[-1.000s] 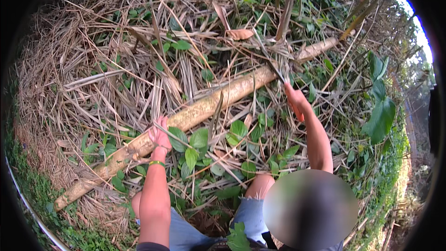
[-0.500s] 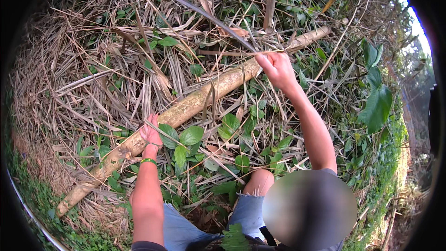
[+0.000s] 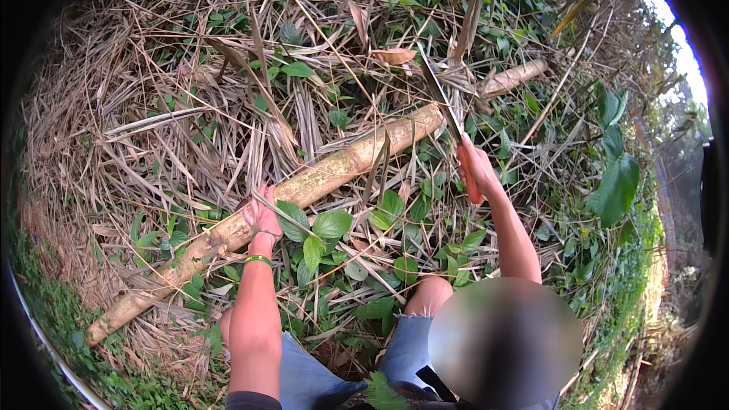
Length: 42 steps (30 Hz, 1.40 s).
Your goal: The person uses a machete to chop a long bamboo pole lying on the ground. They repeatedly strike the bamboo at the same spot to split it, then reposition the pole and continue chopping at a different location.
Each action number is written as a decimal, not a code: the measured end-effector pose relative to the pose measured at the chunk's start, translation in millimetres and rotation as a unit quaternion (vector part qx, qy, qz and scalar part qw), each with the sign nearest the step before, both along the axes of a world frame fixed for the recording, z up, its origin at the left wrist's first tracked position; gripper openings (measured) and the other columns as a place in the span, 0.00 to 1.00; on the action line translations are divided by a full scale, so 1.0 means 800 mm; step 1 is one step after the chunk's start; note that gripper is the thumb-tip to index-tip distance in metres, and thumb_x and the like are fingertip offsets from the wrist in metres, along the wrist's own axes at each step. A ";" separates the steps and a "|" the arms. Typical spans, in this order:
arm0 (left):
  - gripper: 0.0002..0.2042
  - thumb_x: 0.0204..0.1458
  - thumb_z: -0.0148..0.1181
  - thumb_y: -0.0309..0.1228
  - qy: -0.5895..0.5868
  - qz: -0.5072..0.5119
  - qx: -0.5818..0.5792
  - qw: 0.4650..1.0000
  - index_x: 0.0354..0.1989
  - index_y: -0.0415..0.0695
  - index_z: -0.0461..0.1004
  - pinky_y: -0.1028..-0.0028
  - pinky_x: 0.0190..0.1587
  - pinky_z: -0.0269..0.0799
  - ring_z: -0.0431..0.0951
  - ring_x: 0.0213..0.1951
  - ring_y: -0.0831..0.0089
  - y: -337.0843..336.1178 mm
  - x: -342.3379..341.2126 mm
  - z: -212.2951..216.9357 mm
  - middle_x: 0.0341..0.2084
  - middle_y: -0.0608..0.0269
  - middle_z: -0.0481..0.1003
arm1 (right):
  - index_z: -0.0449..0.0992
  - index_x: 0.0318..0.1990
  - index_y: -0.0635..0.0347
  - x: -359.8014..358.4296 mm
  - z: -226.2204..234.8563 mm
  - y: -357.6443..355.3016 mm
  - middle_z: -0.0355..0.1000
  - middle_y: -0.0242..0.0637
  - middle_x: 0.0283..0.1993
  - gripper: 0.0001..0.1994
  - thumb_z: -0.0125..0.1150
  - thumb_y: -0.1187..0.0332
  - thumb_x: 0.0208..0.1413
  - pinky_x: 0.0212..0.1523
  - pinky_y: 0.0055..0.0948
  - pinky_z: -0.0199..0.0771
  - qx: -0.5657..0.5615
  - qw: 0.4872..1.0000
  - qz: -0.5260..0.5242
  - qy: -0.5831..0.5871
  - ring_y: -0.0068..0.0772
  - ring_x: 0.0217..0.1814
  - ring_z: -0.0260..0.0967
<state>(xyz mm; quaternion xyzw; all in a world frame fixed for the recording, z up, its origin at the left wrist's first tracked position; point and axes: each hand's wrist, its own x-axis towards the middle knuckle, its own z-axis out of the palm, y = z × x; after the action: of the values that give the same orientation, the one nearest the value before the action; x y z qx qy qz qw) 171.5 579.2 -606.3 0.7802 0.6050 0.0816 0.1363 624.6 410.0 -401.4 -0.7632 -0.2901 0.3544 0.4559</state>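
Nearest, the left hand (image 3: 260, 218) rests on a long bamboo pole (image 3: 334, 171), fingers curled over it among green leafy plants (image 3: 319, 231). The pole lies diagonally across crowded dry stalks (image 3: 152, 106). Farther on, the right hand (image 3: 474, 167) is clamped around a long blade (image 3: 440, 95), whose edge meets the pole's upper part.

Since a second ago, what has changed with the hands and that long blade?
The right hand swung the long blade up and then back down, so its edge now lies against the bamboo pole again. The left hand stayed pressed on the pole, which lies as before among dry leaves.
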 end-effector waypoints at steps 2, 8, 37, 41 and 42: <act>0.54 0.28 0.63 0.15 -0.002 -0.001 -0.004 1.000 0.70 0.62 0.48 0.51 0.69 0.33 0.44 0.72 0.64 -0.001 0.007 0.003 0.70 0.71 0.48 | 0.66 0.30 0.57 -0.013 -0.009 -0.011 0.60 0.26 0.22 0.24 0.47 0.43 0.63 0.18 0.23 0.59 0.066 0.997 0.000 -0.049 0.19 0.19 0.59; 0.54 0.27 0.63 0.14 -0.015 -0.004 0.004 1.000 0.69 0.62 0.49 0.50 0.69 0.32 0.46 0.71 0.63 -0.003 0.025 0.005 0.70 0.68 0.48 | 0.67 0.21 0.61 0.021 -0.097 -0.057 0.59 0.30 0.14 0.27 0.50 0.47 0.63 0.21 0.30 0.58 0.062 0.975 -0.087 -0.193 0.22 0.17 0.58; 0.47 0.37 0.68 0.32 -0.007 0.018 0.005 1.000 0.70 0.57 0.48 0.44 0.68 0.30 0.46 0.71 0.56 -0.009 0.014 0.015 0.69 0.61 0.49 | 0.60 0.17 0.54 -0.013 0.067 0.003 0.54 0.23 0.11 0.30 0.41 0.42 0.66 0.13 0.22 0.48 0.186 0.961 0.027 -0.200 0.17 0.11 0.49; 0.51 0.33 0.69 0.25 0.011 0.014 -0.002 1.000 0.70 0.58 0.49 0.44 0.68 0.32 0.46 0.71 0.57 -0.012 0.007 0.025 0.70 0.61 0.47 | 0.59 0.14 0.56 -0.051 0.069 0.025 0.57 0.27 0.10 0.33 0.39 0.41 0.65 0.14 0.25 0.52 0.403 0.872 0.070 -0.269 0.21 0.11 0.55; 0.51 0.31 0.69 0.24 0.007 0.012 -0.015 1.000 0.70 0.58 0.49 0.44 0.67 0.33 0.46 0.71 0.57 -0.013 0.016 0.029 0.70 0.60 0.47 | 0.62 0.18 0.61 -0.025 0.028 0.023 0.59 0.29 0.12 0.29 0.49 0.46 0.64 0.18 0.26 0.53 0.406 0.860 0.056 -0.305 0.21 0.15 0.55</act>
<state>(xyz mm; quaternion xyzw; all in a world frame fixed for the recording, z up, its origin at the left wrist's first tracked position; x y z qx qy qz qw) 184.2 569.2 -582.7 0.7712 0.6164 0.0687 0.1430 604.6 428.3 -378.6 -0.5626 -0.5748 -0.0202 0.5938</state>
